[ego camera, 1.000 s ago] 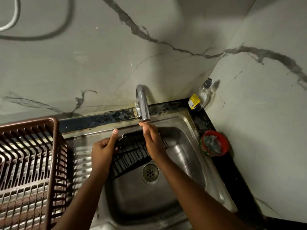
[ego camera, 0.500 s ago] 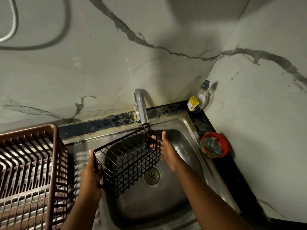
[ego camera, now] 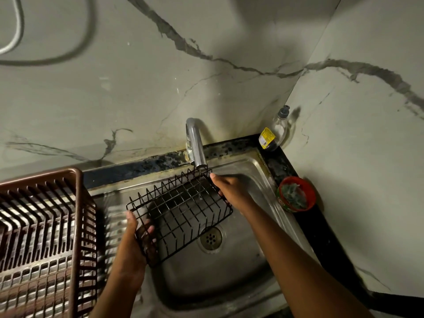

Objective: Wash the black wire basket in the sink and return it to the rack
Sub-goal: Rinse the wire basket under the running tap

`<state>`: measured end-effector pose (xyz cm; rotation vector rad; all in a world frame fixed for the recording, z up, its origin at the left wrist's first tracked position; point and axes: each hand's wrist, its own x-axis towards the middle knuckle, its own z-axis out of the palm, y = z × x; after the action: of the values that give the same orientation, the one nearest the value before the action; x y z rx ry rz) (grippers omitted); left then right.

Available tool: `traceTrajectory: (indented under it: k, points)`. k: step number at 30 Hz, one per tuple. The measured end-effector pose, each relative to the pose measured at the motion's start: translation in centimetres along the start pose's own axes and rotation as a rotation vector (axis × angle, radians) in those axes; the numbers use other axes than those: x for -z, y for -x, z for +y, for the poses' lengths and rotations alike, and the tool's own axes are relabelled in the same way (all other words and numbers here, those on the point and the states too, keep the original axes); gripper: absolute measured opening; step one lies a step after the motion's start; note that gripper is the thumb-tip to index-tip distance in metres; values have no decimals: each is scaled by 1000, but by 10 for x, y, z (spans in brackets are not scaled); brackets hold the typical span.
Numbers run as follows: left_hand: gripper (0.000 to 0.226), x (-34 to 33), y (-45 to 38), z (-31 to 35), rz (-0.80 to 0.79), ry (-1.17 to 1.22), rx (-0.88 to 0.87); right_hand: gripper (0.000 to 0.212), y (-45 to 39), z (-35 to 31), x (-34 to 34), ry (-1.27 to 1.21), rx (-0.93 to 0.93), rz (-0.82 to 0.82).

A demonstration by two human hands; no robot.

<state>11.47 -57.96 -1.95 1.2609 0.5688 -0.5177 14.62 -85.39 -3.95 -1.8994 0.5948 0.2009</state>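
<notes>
Over the steel sink (ego camera: 257, 171), in the head view, the black wire basket (ego camera: 181, 210) hangs tilted under the tap (ego camera: 195, 143), a thin stream falling through it. The left hand (ego camera: 135, 246) grips its near-left end; the right hand (ego camera: 231, 189) clasps its far-right end. The brown rack (ego camera: 43, 228) sits to the left.

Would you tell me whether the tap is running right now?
Yes, on: a thin stream falls from the tap spout through the black wire basket.
</notes>
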Motion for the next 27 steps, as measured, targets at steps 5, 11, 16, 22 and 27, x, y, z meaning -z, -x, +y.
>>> traceTrajectory:
  k: [5, 11, 16, 22, 27]
  points:
    - [46, -8, 3, 5, 0, -102, 12, 56, 3, -7, 2, 88, 42, 79]
    - [72, -15, 2, 11, 54, -81, 41, 54, 18, 2, 11, 122, 94, 71]
    - [72, -24, 5, 10, 10, -125, 16, 47, 27, 23, 21, -32, -86, 15]
    - [54, -33, 26, 11, -43, -234, -29, 37, 50, 28, 31, -140, -88, 41]
    - [51, -28, 47, 8, -46, -248, -80, 40, 79, 21, 40, -161, -22, 153]
